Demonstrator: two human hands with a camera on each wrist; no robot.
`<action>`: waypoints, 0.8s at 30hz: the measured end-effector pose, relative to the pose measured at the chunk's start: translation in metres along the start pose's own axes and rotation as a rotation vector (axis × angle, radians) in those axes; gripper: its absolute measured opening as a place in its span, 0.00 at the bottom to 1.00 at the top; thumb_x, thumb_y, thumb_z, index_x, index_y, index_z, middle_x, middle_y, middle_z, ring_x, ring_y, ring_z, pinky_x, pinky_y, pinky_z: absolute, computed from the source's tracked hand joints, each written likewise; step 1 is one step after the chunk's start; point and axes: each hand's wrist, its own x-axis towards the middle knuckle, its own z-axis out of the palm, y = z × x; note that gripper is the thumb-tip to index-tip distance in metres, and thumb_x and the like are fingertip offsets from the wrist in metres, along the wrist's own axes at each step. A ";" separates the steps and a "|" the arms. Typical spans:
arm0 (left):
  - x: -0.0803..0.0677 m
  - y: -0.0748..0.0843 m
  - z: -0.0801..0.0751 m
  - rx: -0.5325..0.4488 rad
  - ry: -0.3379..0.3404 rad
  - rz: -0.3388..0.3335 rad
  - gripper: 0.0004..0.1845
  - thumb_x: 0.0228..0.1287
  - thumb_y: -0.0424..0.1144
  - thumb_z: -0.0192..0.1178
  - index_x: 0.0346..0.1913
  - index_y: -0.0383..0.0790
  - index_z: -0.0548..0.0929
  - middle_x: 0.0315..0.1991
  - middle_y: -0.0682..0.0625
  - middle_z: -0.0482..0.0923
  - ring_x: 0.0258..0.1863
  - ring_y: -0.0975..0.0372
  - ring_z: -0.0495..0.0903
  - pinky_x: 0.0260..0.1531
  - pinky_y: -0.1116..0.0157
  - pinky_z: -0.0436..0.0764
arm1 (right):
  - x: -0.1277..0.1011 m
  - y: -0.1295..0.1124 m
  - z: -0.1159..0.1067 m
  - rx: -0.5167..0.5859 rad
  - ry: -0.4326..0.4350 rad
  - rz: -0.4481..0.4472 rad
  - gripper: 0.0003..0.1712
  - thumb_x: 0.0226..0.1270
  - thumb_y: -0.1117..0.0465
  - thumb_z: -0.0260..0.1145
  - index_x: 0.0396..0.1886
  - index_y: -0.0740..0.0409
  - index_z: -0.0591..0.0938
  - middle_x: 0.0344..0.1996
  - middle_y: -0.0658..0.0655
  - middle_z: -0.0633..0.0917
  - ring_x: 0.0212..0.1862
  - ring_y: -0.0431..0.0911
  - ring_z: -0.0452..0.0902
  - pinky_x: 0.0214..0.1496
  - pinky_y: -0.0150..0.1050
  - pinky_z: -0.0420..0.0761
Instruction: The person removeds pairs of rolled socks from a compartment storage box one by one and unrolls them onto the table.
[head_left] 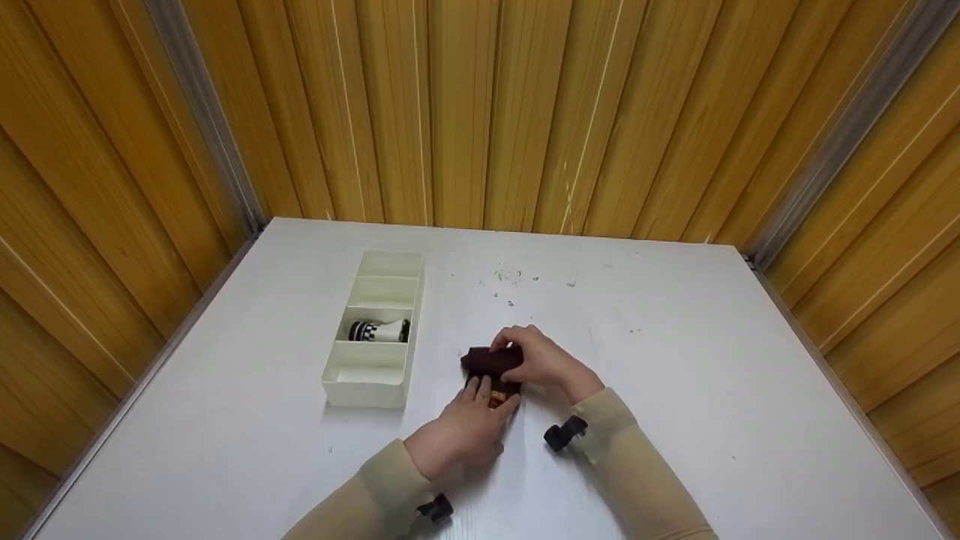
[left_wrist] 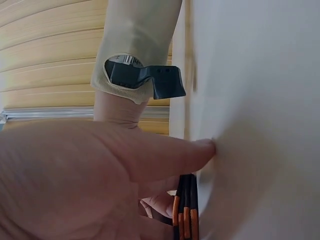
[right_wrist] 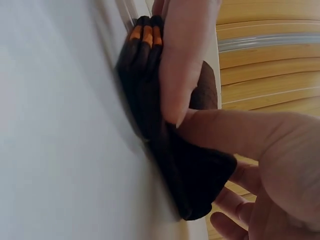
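Your right hand [head_left: 541, 360] curls round the folded end of the dark sock [head_left: 489, 361], near the middle of the table [head_left: 675, 390]; your left hand [head_left: 466, 427] presses its orange-striped end flat with straight fingers. Loosen either and the fold will likely spring open.

Dark matt cloth sock [head_left: 491, 361] on a smooth white table [head_left: 675, 390].
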 end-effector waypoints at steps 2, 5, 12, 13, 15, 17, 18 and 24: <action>0.000 0.000 0.001 -0.007 -0.005 0.002 0.38 0.71 0.52 0.62 0.81 0.54 0.62 0.79 0.29 0.55 0.80 0.39 0.56 0.77 0.50 0.64 | 0.002 0.004 0.000 0.054 -0.011 0.012 0.22 0.57 0.66 0.79 0.50 0.52 0.84 0.51 0.55 0.86 0.57 0.52 0.76 0.64 0.52 0.77; 0.000 -0.001 0.002 -0.021 -0.009 0.008 0.40 0.70 0.53 0.63 0.81 0.54 0.61 0.79 0.29 0.54 0.80 0.38 0.55 0.78 0.50 0.64 | 0.005 0.011 -0.002 0.147 -0.021 0.034 0.20 0.57 0.64 0.78 0.51 0.51 0.85 0.50 0.56 0.87 0.54 0.50 0.79 0.60 0.48 0.79; 0.000 -0.001 0.000 -0.053 -0.018 -0.004 0.43 0.67 0.56 0.67 0.81 0.55 0.61 0.80 0.29 0.53 0.80 0.38 0.55 0.77 0.49 0.65 | 0.018 0.025 -0.006 0.292 -0.010 0.033 0.19 0.63 0.59 0.75 0.54 0.56 0.86 0.50 0.61 0.89 0.50 0.46 0.82 0.57 0.41 0.78; 0.000 -0.001 0.000 -0.056 -0.020 -0.006 0.43 0.67 0.56 0.67 0.81 0.56 0.61 0.80 0.29 0.53 0.80 0.38 0.55 0.76 0.48 0.66 | 0.019 0.027 -0.005 0.304 0.000 0.031 0.19 0.64 0.59 0.74 0.54 0.57 0.86 0.49 0.62 0.89 0.49 0.45 0.82 0.56 0.39 0.78; 0.000 -0.001 0.000 -0.056 -0.022 -0.009 0.43 0.67 0.56 0.67 0.81 0.56 0.61 0.80 0.30 0.53 0.80 0.38 0.55 0.76 0.48 0.67 | 0.022 0.030 -0.005 0.325 0.026 0.035 0.18 0.65 0.59 0.74 0.54 0.59 0.86 0.49 0.63 0.89 0.49 0.45 0.84 0.56 0.38 0.78; 0.000 -0.001 0.000 -0.040 -0.019 -0.006 0.43 0.67 0.57 0.67 0.81 0.56 0.61 0.80 0.30 0.54 0.80 0.39 0.55 0.76 0.49 0.67 | 0.025 0.031 -0.004 0.331 0.057 0.042 0.18 0.67 0.58 0.73 0.54 0.60 0.85 0.49 0.63 0.89 0.49 0.46 0.84 0.56 0.37 0.78; 0.000 -0.001 0.000 -0.028 -0.017 -0.003 0.43 0.67 0.57 0.67 0.81 0.56 0.61 0.80 0.30 0.54 0.80 0.39 0.56 0.76 0.50 0.67 | 0.027 0.032 -0.004 0.329 0.071 0.050 0.17 0.67 0.58 0.73 0.53 0.60 0.85 0.49 0.63 0.89 0.48 0.46 0.84 0.54 0.36 0.78; 0.002 -0.001 0.001 0.027 -0.013 0.009 0.43 0.67 0.58 0.66 0.81 0.56 0.61 0.79 0.30 0.57 0.80 0.40 0.58 0.76 0.52 0.67 | 0.036 0.034 -0.005 0.276 0.132 0.097 0.14 0.69 0.58 0.71 0.50 0.60 0.86 0.48 0.62 0.88 0.45 0.49 0.83 0.50 0.39 0.80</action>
